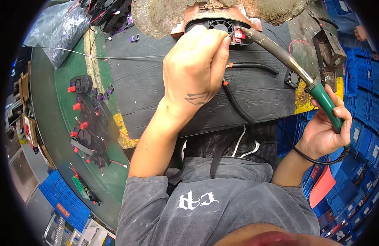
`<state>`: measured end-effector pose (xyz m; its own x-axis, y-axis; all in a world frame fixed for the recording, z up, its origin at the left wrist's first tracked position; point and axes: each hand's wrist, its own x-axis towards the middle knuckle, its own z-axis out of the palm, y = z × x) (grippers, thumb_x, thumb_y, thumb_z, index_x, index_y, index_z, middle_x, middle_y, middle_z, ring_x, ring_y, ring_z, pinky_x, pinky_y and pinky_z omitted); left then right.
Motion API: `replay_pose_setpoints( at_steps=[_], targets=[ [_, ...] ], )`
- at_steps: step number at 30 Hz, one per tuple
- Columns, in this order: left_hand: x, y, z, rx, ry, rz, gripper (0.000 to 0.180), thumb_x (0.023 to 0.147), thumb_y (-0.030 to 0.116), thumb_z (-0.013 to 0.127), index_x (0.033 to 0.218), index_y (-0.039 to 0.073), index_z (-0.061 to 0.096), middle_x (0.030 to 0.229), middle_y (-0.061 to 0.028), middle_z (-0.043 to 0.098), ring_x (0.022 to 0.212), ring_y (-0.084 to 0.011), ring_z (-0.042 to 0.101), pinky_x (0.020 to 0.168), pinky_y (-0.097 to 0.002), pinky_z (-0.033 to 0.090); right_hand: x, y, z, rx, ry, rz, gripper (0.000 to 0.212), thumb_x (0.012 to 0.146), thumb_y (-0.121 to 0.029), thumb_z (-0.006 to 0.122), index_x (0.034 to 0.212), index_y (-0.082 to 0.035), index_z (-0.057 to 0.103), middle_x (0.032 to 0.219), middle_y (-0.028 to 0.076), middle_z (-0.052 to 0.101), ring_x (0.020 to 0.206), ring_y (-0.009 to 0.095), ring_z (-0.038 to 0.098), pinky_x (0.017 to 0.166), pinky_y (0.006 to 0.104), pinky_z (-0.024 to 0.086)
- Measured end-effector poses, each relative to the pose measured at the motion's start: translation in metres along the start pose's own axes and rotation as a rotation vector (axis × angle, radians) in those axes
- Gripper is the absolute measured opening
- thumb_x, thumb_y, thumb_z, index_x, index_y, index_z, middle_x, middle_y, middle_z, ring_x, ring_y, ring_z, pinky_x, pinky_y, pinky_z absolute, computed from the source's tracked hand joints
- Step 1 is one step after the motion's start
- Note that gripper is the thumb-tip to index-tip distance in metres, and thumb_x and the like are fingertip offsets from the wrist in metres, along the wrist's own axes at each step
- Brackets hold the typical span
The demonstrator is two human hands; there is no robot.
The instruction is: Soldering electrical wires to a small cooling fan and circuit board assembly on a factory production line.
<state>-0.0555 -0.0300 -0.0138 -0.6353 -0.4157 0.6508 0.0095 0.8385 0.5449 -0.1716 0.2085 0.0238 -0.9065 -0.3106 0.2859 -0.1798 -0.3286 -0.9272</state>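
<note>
My right hand (322, 133) grips the green handle of a soldering iron (328, 105). Its long metal barrel slants up and left, with the tip at or just above a small red part (239, 36) inside a black housing. A small fan (220, 26) sits in that same housing, which rests against a worn brown holder (255, 25). My left hand (194, 61) is closed in a pinch beside the red part. Thin silvery solder wire (132, 58) runs from the left into this hand, and a short end shows past the fingertips. The hand partly hides the housing.
Black-handled pliers (237, 103) lie below my left hand. A small loose fan (293, 78) and a metal stand (329, 51) are at right. Black housings with red parts (84, 119) line the left side, below a plastic bag (60, 30). Blue crates (364, 98) stand at right.
</note>
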Motion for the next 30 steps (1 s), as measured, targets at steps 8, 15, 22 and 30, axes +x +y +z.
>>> replay_pose_setpoints(
  at_steps=[8,15,22,30],
  targets=[
    [0.0,-0.001,0.002,-0.002,0.019,0.004,0.004,0.079,0.005,0.062,0.08,0.005,0.058,0.064,-0.0087,0.049,0.058,-0.0256,0.051,0.053,-0.0342,0.041,-0.001,0.001,-0.004,0.001,0.019,-0.015,0.039,0.088,-0.033,0.034,0.083,-0.003,0.058,0.099,0.029,0.06,0.092,0.042,0.061,0.065,0.0443,0.055],
    [0.0,0.0,0.002,-0.004,0.032,0.012,0.005,0.079,0.005,0.062,0.082,0.004,0.059,0.066,-0.0091,0.05,0.059,-0.026,0.051,0.054,-0.0342,0.042,0.0,-0.003,-0.004,-0.02,0.007,-0.034,0.039,0.088,-0.033,0.034,0.083,-0.003,0.058,0.099,0.03,0.06,0.091,0.042,0.061,0.065,0.0447,0.056],
    [-0.001,-0.001,-0.001,-0.035,0.04,0.021,0.006,0.079,0.005,0.062,0.084,0.003,0.059,0.067,-0.0101,0.052,0.059,-0.0266,0.053,0.054,-0.0343,0.043,-0.001,-0.008,-0.004,-0.049,0.008,-0.051,0.039,0.086,-0.033,0.034,0.082,-0.002,0.058,0.098,0.031,0.06,0.091,0.041,0.061,0.064,0.0439,0.056],
    [-0.003,0.0,0.005,-0.034,0.023,0.022,0.005,0.078,0.007,0.063,0.081,0.005,0.058,0.064,-0.0087,0.048,0.058,-0.0259,0.05,0.053,-0.0347,0.041,0.001,-0.01,-0.005,-0.04,-0.053,-0.063,0.039,0.086,-0.032,0.035,0.084,-0.002,0.059,0.1,0.031,0.059,0.091,0.042,0.061,0.065,0.0452,0.055]
  ],
)
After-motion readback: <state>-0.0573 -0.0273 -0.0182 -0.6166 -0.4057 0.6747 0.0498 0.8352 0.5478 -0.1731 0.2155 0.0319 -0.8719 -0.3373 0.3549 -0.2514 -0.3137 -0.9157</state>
